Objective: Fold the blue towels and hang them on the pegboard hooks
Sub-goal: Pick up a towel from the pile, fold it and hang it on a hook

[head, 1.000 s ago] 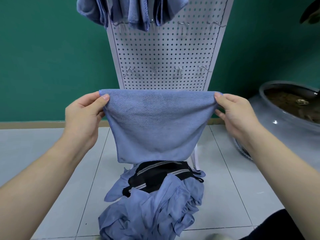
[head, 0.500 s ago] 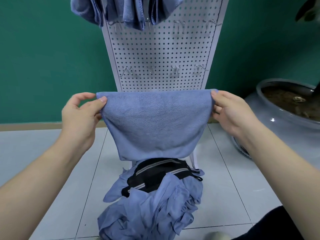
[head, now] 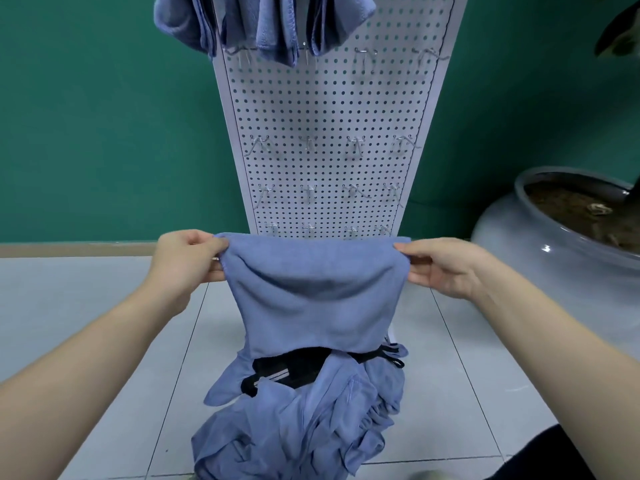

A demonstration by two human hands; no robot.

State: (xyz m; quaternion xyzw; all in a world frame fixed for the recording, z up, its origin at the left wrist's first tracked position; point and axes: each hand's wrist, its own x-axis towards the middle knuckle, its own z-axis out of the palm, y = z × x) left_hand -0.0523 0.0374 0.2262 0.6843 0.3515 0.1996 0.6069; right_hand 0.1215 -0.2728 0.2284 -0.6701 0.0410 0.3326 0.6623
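A folded blue towel (head: 311,292) hangs between my hands in front of the white pegboard (head: 329,109). My left hand (head: 183,261) pinches its top left corner and my right hand (head: 446,265) pinches its top right corner. The top edge sags slightly in the middle. Three folded blue towels (head: 263,26) hang from the pegboard's top hooks. Rows of bare metal hooks (head: 308,143) stick out lower on the board. Below the held towel lies a heap of loose blue towels (head: 294,420) on the floor.
A black bag with grey stripes (head: 294,368) pokes out of the heap. A large grey ceramic pot (head: 519,237) with soil stands at the right against the green wall. Pale floor tiles surround the heap. My dark trouser leg (head: 554,459) shows at bottom right.
The view has tilted up, showing more of the pegboard. My hands have come slightly closer together, and the towel's top edge has slackened and sags.
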